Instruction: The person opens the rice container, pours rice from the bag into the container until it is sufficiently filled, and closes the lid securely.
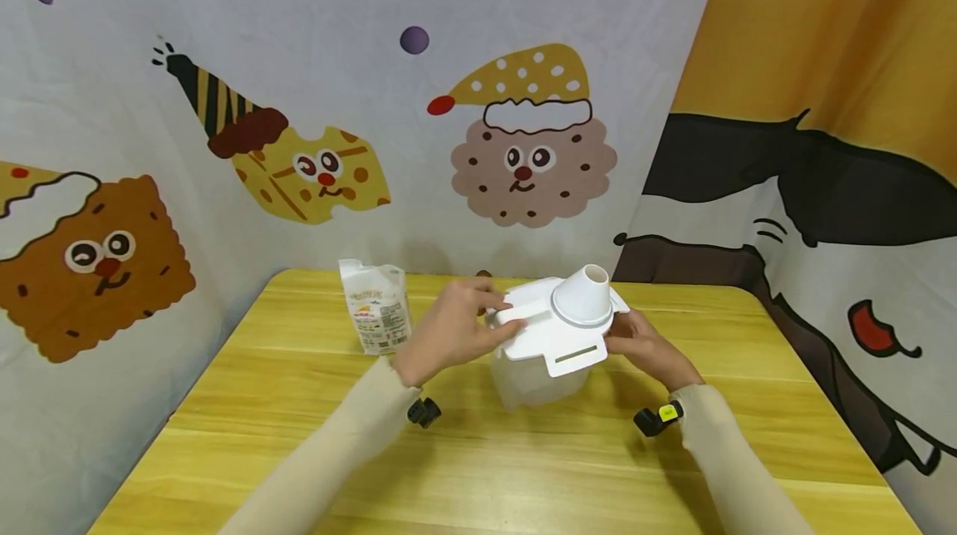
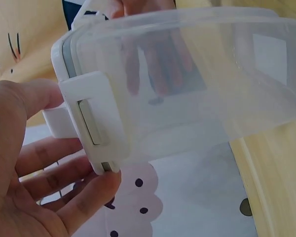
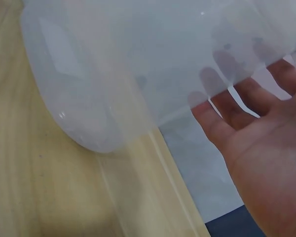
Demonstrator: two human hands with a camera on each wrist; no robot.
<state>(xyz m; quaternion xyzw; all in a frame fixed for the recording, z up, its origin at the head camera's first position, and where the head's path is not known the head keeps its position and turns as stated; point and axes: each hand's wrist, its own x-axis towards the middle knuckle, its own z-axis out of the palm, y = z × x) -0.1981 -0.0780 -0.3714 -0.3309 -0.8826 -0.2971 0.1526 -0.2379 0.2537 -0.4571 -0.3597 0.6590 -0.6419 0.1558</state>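
Observation:
A translucent plastic storage container (image 1: 534, 385) stands on the table, tilted a little. Its white lid (image 1: 557, 348) has side clips and a white cone-shaped cap (image 1: 581, 301) on top. From the left, my left hand (image 1: 449, 331) grips the lid, thumb on the white tab and fingers round the edge beside a clip (image 2: 91, 116) in the left wrist view. My right hand (image 1: 649, 348) holds the container's right side near the rim. Its fingers (image 3: 227, 111) lie against the translucent wall in the right wrist view. The contents, if any, cannot be made out.
A white printed bag (image 1: 376, 311) stands upright at the table's back left. The wooden table (image 1: 493, 477) ends at a cartoon-printed cloth (image 1: 359, 61) behind it. Small black cameras sit on both wrists.

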